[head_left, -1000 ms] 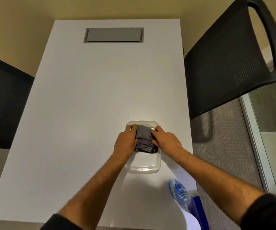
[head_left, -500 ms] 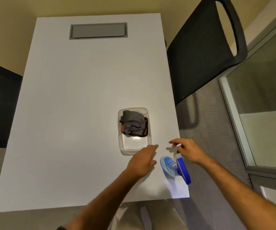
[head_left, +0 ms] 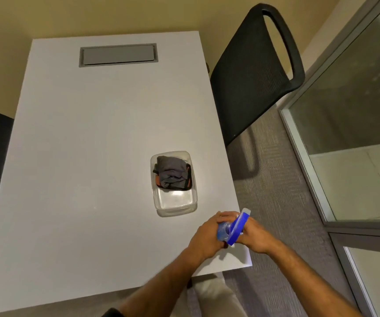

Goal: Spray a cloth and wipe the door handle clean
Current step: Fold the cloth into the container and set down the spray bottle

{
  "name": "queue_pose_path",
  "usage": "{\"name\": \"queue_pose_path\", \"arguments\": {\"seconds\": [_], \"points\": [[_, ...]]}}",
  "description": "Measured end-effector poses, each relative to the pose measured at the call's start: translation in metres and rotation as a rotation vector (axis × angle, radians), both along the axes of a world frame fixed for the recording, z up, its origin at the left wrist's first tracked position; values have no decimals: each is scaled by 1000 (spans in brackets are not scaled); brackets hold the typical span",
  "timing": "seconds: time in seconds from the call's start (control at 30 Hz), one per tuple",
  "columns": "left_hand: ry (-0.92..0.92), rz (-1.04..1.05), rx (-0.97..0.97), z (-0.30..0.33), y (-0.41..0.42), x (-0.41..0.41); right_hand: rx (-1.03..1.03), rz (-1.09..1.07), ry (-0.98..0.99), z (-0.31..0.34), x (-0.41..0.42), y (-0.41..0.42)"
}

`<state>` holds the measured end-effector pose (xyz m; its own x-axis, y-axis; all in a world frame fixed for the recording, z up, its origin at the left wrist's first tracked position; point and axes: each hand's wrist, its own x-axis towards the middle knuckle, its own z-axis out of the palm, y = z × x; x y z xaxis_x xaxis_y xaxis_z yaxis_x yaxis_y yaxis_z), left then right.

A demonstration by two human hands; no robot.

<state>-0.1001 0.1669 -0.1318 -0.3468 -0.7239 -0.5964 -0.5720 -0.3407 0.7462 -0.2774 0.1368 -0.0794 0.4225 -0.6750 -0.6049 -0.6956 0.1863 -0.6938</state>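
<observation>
— From where does the camera look?

— There is only one view, from the head of the person. It looks forward and steeply down on the white table (head_left: 88, 156), so almost the whole top is seen, from the near edge up to the far edge with the grey hatch (head_left: 117, 55).

— How near is it?

— Near to the near right corner, where both forearms enter from the bottom of the frame. The far edge lies well away. The lens is wide, so the chair (head_left: 248, 72) and the glass partition (head_left: 353, 106) on the right side lean outward
</observation>
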Motion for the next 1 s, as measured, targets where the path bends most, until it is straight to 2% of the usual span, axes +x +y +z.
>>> {"name": "queue_pose_path", "arguments": {"seconds": [0.1,0.2,0.3,0.47,0.63,0.87,1.0], "points": [[3,-10,-21,-21,-2,10,-28,-111,22,12,10,1],[-14,9,-147,32,-24,32,-68,-236,-20,29,20,-7],[-40,30,-269,56,-46,59,-134,-374,-73,45,36,-23],[-76,39,-430,73,-72,110,-202,-433,-116,53,88,-46],[-47,150,-402,51,-79,141,-157,-438,-47,40,140,-54],[-94,149,-267,17,-78,154,-118,-379,75,16,163,-48],[-117,108,-275,13,-80,157,-107,-350,103,9,168,-48]]}}
